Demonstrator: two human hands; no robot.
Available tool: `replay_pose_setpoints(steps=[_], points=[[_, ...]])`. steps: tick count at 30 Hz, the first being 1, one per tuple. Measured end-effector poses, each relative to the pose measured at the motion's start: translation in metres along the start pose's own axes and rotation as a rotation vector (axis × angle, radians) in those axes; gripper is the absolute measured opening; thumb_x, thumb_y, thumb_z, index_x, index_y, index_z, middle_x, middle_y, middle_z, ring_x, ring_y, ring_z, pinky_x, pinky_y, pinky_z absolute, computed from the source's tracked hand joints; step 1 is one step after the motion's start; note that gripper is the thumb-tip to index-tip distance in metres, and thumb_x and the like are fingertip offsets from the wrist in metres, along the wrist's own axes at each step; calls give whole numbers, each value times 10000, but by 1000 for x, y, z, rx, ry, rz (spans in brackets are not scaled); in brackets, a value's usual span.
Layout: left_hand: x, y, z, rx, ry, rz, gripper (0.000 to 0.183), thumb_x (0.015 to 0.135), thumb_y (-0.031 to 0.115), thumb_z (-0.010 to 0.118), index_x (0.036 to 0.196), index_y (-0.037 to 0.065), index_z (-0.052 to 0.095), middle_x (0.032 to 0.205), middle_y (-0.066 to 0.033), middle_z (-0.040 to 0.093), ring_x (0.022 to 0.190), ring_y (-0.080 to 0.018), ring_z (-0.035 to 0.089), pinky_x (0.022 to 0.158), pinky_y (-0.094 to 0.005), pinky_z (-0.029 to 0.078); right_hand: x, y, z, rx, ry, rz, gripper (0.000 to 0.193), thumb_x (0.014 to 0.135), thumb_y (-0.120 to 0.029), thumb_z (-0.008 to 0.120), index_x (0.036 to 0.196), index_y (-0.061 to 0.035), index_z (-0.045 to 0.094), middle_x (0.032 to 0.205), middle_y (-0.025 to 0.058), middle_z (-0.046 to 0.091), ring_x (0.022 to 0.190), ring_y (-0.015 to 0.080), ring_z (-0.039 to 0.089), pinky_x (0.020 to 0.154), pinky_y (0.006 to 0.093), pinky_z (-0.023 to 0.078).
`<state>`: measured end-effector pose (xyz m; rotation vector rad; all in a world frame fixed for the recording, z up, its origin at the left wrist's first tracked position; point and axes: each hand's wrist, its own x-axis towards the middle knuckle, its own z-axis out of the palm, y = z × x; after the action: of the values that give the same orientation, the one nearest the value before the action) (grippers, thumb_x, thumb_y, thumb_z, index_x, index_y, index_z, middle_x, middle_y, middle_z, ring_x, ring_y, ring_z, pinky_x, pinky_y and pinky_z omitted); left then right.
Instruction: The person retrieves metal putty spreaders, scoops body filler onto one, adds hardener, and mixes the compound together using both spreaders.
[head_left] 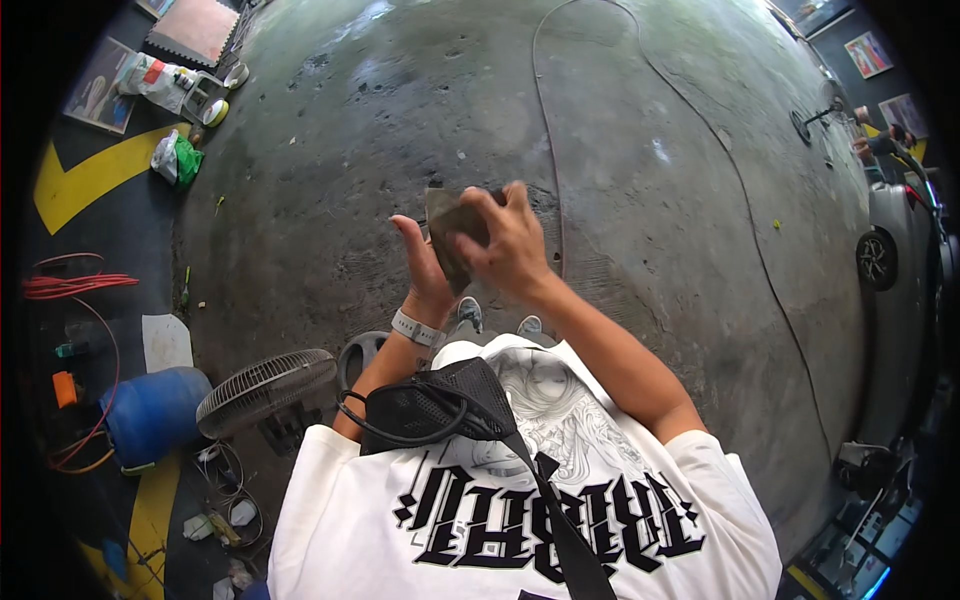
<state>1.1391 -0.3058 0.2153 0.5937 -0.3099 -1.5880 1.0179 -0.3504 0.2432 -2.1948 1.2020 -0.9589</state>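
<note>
In front of my body, above the floor, a flat grey-brown piece (438,208) with straight edges is held up. What it is made of I cannot tell. My left hand (428,268) supports it from the left and below, thumb stretched upward and the other fingers hidden behind it. Across its right side lies my right hand (515,245), slightly blurred, with bent fingers and the thumb gripping it. A darker brown patch (470,222) shows between that thumb and the fingers; whether this is a separate piece I cannot make out.
On the left stand a grey fan (268,392) and a blue drum (160,412), with a coiled red hose (80,287) beyond. A thin hose (548,120) loops over the concrete floor (350,190). To the right is a silver car (888,225).
</note>
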Motion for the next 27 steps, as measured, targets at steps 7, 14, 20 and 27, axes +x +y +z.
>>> replay_pose_setpoints(steps=[7,14,20,27], points=[[-2,6,2,154,62,-33,1090,751,908,208,1426,67,369,1351,-106,493,1253,-228,478,1036,-378,418,18,-5,10,-150,59,-100,473,701,-322,802,1108,-221,585,980,102,437,845,279,551,658,417,496],[-1,14,-5,141,21,9,1098,753,906,170,1403,51,399,1353,-110,499,1247,-227,490,1022,-370,436,20,-14,11,-80,52,-90,479,701,-312,799,1120,-216,590,980,107,445,853,301,571,683,423,516],[-3,21,-6,17,9,0,1116,742,915,177,1332,21,488,1270,-119,574,1177,-249,557,1000,-371,462,25,-13,7,-20,23,-63,497,685,-304,804,1121,-212,585,990,122,450,864,320,578,679,432,520],[-6,27,-13,3,26,32,1149,717,931,223,1357,4,455,1310,-131,543,1204,-264,537,1021,-401,450,1,-19,11,38,-59,-82,495,670,-267,800,1109,-193,584,1021,131,472,916,333,583,720,432,525]])
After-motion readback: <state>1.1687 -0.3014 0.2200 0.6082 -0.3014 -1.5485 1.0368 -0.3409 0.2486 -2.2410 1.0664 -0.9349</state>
